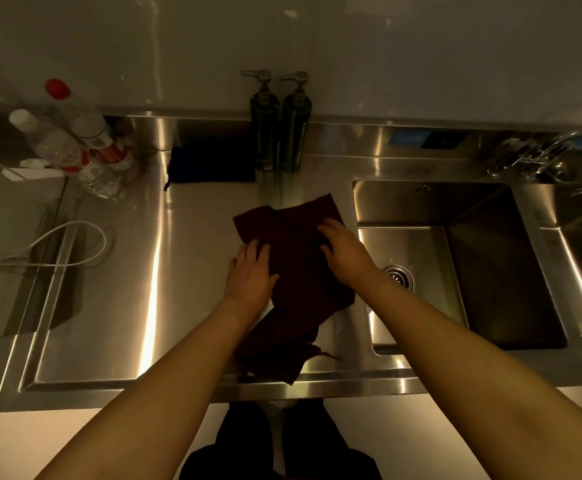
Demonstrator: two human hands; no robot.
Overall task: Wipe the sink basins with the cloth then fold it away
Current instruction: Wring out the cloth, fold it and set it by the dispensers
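Your dark trousers [279,455] show below the steel counter's front edge [178,393]. Both your hands lie on the dark red cloth [293,271] spread on the drainboard: your left hand [249,271] flat with straight fingers, your right hand [343,251] pressing beside the sink basin [456,265]. Farther back stand two pump bottles [279,126], a dark blue cloth [210,166], plastic bottles [75,147] and the tap [532,157], against a pale wall [352,46].

Matt dark-red cloth [293,268] on glossy brushed-steel counter [116,306] (sink basin [483,271] likewise steel).
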